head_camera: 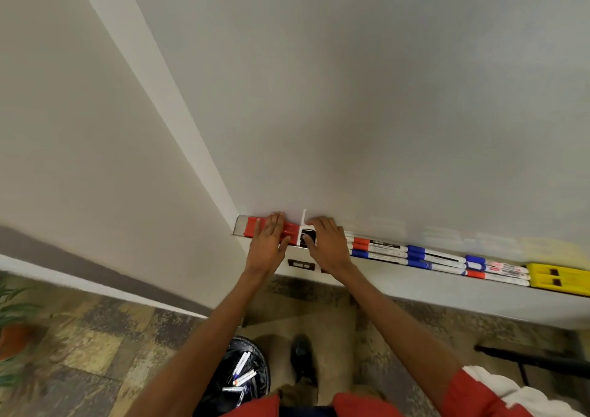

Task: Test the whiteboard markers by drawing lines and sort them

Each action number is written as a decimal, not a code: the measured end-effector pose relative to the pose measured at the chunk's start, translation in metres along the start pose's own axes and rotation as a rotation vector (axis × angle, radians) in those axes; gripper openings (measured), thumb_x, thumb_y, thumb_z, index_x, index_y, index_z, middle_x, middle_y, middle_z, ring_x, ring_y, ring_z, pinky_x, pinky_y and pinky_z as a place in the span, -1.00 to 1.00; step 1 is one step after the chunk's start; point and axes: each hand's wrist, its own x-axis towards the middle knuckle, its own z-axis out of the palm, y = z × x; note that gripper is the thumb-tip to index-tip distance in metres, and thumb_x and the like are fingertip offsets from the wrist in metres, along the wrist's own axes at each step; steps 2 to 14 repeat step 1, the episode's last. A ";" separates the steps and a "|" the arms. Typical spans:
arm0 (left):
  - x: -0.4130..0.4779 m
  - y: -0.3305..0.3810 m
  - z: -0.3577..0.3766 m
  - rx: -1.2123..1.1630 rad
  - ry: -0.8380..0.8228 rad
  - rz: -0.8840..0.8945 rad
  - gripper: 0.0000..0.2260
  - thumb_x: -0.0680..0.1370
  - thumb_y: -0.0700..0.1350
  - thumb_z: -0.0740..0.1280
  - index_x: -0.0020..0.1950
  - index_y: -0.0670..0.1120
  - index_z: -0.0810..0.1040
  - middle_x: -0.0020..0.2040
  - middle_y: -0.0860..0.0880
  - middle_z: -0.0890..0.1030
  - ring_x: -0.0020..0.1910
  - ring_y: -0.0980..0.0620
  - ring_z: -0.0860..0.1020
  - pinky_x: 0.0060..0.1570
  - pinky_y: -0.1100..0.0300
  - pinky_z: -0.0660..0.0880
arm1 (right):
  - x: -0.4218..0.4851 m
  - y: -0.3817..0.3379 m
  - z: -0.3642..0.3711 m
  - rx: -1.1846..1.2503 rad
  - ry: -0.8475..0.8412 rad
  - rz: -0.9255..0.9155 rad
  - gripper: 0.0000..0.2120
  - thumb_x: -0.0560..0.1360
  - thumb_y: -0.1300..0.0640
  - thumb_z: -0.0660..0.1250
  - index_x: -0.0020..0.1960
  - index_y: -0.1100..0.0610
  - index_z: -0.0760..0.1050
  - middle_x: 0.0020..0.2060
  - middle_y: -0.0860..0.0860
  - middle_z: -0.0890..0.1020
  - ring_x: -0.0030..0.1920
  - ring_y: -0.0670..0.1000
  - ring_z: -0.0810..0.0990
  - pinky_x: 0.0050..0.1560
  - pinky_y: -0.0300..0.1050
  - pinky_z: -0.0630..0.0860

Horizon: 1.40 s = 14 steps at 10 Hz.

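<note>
A long white ledge [447,292] is fixed under the whiteboard [351,97]. A red block [250,226] is laid at its left end, and a yellow block [558,277] at its right end. Between them, markers [431,257] with red and blue caps are laid end to end in rows, touching each other. On the floor [95,337] below, a black bin [262,357] is stood, and more markers [242,372] are seen in it.
</note>
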 end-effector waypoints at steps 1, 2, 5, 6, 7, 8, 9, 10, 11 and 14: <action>0.001 0.026 0.007 -0.002 0.054 0.058 -0.49 0.70 -0.01 0.14 0.60 -0.15 0.13 0.59 -0.11 0.20 0.59 -0.05 0.12 0.57 -0.05 -0.06 | -0.010 0.007 -0.021 0.012 0.100 -0.002 -0.70 0.59 0.03 0.29 0.28 0.09 0.47 0.24 0.07 0.54 0.26 0.09 0.47 0.24 0.02 0.39; 0.001 0.026 0.007 -0.002 0.054 0.058 -0.49 0.70 -0.01 0.14 0.60 -0.15 0.13 0.59 -0.11 0.20 0.59 -0.05 0.12 0.57 -0.05 -0.06 | -0.010 0.007 -0.021 0.012 0.100 -0.002 -0.70 0.59 0.03 0.29 0.28 0.09 0.47 0.24 0.07 0.54 0.26 0.09 0.47 0.24 0.02 0.39; 0.001 0.026 0.007 -0.002 0.054 0.058 -0.49 0.70 -0.01 0.14 0.60 -0.15 0.13 0.59 -0.11 0.20 0.59 -0.05 0.12 0.57 -0.05 -0.06 | -0.010 0.007 -0.021 0.012 0.100 -0.002 -0.70 0.59 0.03 0.29 0.28 0.09 0.47 0.24 0.07 0.54 0.26 0.09 0.47 0.24 0.02 0.39; 0.001 0.026 0.007 -0.002 0.054 0.058 -0.49 0.70 -0.01 0.14 0.60 -0.15 0.13 0.59 -0.11 0.20 0.59 -0.05 0.12 0.57 -0.05 -0.06 | -0.010 0.007 -0.021 0.012 0.100 -0.002 -0.70 0.59 0.03 0.29 0.28 0.09 0.47 0.24 0.07 0.54 0.26 0.09 0.47 0.24 0.02 0.39; 0.001 0.026 0.007 -0.002 0.054 0.058 -0.49 0.70 -0.01 0.14 0.60 -0.15 0.13 0.59 -0.11 0.20 0.59 -0.05 0.12 0.57 -0.05 -0.06 | -0.010 0.007 -0.021 0.012 0.100 -0.002 -0.70 0.59 0.03 0.29 0.28 0.09 0.47 0.24 0.07 0.54 0.26 0.09 0.47 0.24 0.02 0.39; 0.001 0.026 0.007 -0.002 0.054 0.058 -0.49 0.70 -0.01 0.14 0.60 -0.15 0.13 0.59 -0.11 0.20 0.59 -0.05 0.12 0.57 -0.05 -0.06 | -0.010 0.007 -0.021 0.012 0.100 -0.002 -0.70 0.59 0.03 0.29 0.28 0.09 0.47 0.24 0.07 0.54 0.26 0.09 0.47 0.24 0.02 0.39; 0.001 0.026 0.007 -0.002 0.054 0.058 -0.49 0.70 -0.01 0.14 0.60 -0.15 0.13 0.59 -0.11 0.20 0.59 -0.05 0.12 0.57 -0.05 -0.06 | -0.010 0.007 -0.021 0.012 0.100 -0.002 -0.70 0.59 0.03 0.29 0.28 0.09 0.47 0.24 0.07 0.54 0.26 0.09 0.47 0.24 0.02 0.39; 0.001 0.026 0.007 -0.002 0.054 0.058 -0.49 0.70 -0.01 0.14 0.60 -0.15 0.13 0.59 -0.11 0.20 0.59 -0.05 0.12 0.57 -0.05 -0.06 | -0.010 0.007 -0.021 0.012 0.100 -0.002 -0.70 0.59 0.03 0.29 0.28 0.09 0.47 0.24 0.07 0.54 0.26 0.09 0.47 0.24 0.02 0.39; 0.001 0.026 0.007 -0.002 0.054 0.058 -0.49 0.70 -0.01 0.14 0.60 -0.15 0.13 0.59 -0.11 0.20 0.59 -0.05 0.12 0.57 -0.05 -0.06 | -0.010 0.007 -0.021 0.012 0.100 -0.002 -0.70 0.59 0.03 0.29 0.28 0.09 0.47 0.24 0.07 0.54 0.26 0.09 0.47 0.24 0.02 0.39; 0.001 0.026 0.007 -0.002 0.054 0.058 -0.49 0.70 -0.01 0.14 0.60 -0.15 0.13 0.59 -0.11 0.20 0.59 -0.05 0.12 0.57 -0.05 -0.06 | -0.010 0.007 -0.021 0.012 0.100 -0.002 -0.70 0.59 0.03 0.29 0.28 0.09 0.47 0.24 0.07 0.54 0.26 0.09 0.47 0.24 0.02 0.39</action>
